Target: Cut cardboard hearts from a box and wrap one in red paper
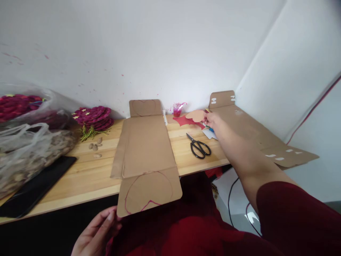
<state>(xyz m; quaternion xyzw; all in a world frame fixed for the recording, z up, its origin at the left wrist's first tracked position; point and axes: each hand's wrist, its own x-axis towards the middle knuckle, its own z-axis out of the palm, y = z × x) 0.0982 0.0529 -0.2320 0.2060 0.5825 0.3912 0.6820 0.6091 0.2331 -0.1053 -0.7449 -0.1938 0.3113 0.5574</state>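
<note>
My right hand [210, 119] reaches to the back of the table and pinches the edge of a small tan cutout [195, 116] above a red paper piece [183, 121]. A flattened cardboard box [147, 144] lies in the middle, its front flap hanging past the table edge with a heart outline drawn in dark pink. My left hand [102, 227] is by that flap's lower left corner, fingers pressed together; whether they grip the corner is hard to tell. Black-handled scissors [199, 146] rest right of the cardboard.
A cup of pink liquid [177, 110] stands near the wall. Another cardboard sheet [247, 124] lies at the right. To the left are stacked purple discs [97, 117], several nuts [95, 146], plastic bags [29, 153] and a black flat object [39, 185].
</note>
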